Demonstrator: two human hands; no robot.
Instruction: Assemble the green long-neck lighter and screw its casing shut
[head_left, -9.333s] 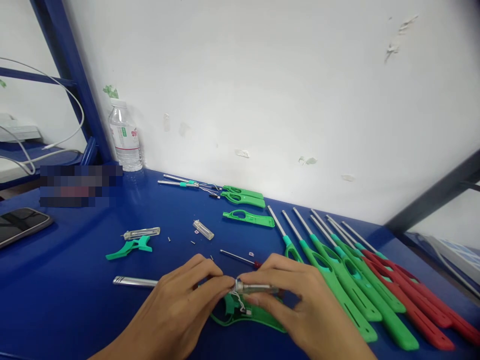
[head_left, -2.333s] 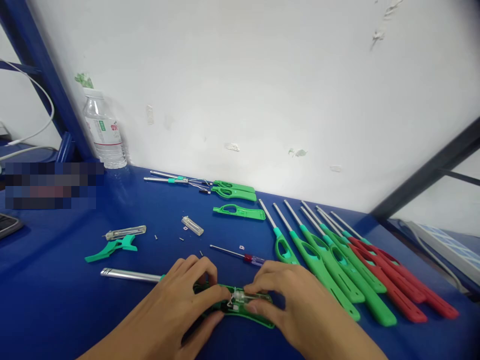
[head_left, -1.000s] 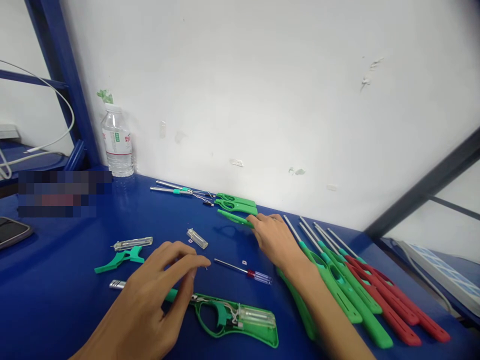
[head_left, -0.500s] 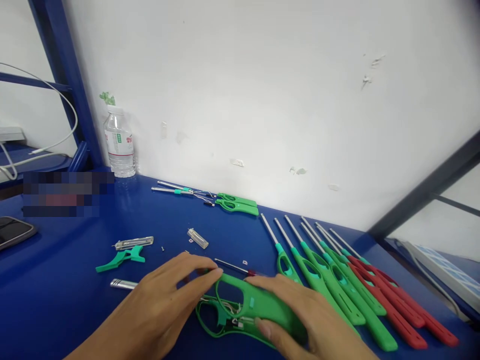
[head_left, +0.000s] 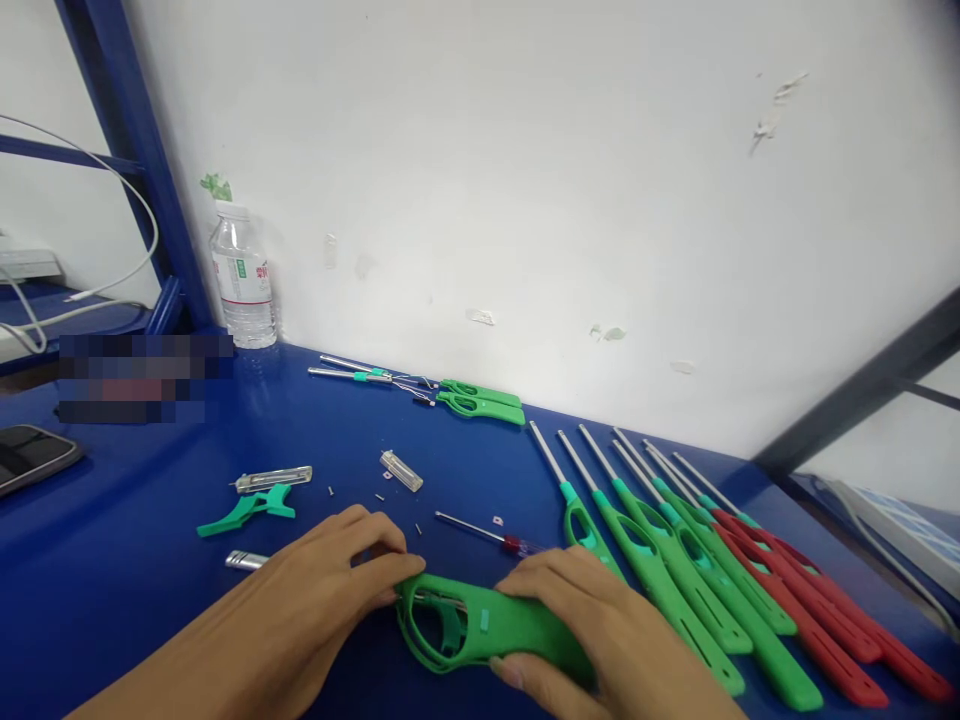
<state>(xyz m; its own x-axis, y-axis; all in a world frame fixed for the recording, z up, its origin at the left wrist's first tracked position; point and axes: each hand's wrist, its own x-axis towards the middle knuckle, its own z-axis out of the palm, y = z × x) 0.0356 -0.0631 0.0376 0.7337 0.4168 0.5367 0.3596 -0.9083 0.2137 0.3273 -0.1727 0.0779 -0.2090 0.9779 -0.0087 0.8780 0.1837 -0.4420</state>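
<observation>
A green utility lighter housing (head_left: 517, 625) lies across the front of the table, its two shell halves laid one over the other with a teal trigger inside the finger loop. My left hand (head_left: 337, 580) pinches its front end, thumb and forefinger closed at the loop. Around the rear of the handle is my right hand (head_left: 607, 620), fingers on top and thumb below. A silver tube end (head_left: 246, 560) sticks out left of my left hand; the hand hides the rest. Beyond the hands lies a thin screwdriver (head_left: 480, 531) with a red collar.
Clear fuel tanks (head_left: 402, 472), a loose teal trigger (head_left: 251, 508) and small screws (head_left: 419, 529) lie behind. Several assembled green and red lighters (head_left: 660, 580) fan out at right. Opened lighters (head_left: 480, 405) lie by the wall. A bottle (head_left: 246, 285) and phone (head_left: 34, 455) are left.
The upper green shell half has come down and left onto the lower one, covering the wires inside. Both hands moved with it. More small screws and the screwdriver now show.
</observation>
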